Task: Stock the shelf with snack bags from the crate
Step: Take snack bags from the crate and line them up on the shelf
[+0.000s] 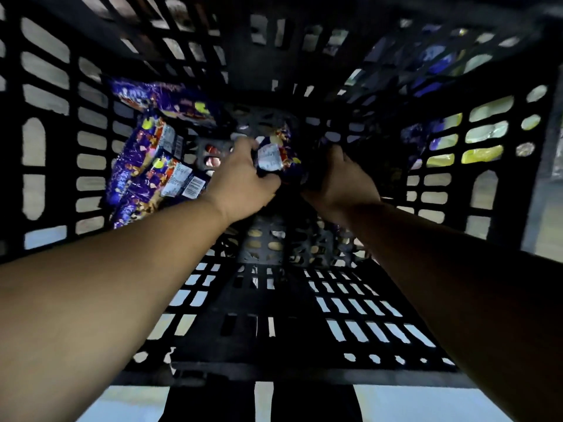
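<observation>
Head view: left hand (243,181) and right hand (338,181) are gripping one purple snack bag (278,159) between them, deep inside the black crate (45,123). More bags (152,172) are leaning at the left wall. Squeezing is risking crushed contents; poor light is risking snagging.
</observation>
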A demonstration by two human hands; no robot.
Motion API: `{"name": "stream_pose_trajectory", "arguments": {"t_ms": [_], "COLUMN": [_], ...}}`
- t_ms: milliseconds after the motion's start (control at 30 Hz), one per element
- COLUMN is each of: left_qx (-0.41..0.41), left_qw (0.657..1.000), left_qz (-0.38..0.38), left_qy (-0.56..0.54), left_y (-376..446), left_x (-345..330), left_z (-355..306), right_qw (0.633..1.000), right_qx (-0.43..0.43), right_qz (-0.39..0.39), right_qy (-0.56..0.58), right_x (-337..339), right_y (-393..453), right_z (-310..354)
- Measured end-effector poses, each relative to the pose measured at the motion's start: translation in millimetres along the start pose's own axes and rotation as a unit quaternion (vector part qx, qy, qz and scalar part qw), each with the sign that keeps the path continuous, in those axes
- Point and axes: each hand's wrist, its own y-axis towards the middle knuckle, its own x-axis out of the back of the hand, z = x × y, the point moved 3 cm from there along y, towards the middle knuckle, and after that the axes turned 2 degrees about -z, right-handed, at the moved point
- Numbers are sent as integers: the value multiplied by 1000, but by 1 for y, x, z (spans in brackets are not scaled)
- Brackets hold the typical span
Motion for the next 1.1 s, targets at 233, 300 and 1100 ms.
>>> {"name": "stream_pose_trajectory", "arguments": {"t_ms": [233, 300, 1100], "left_qx": [125, 179, 226], "left_qw": [964, 941, 973], "left_qz": [17, 37, 39], "left_qy": [-234, -286, -23], "left_y": [-11, -14, -11], "left_x": [24, 22, -8], "left_z": [5, 11, 50], "right_qw": [983, 978, 977], "right_qx": [-35, -45, -154], "right_qz": [10, 4, 23], "right_qy": [178, 204, 143], "right_x": [15, 17, 6], "right_y": [-5, -5, -13], "right_z": [4, 3, -45]}}
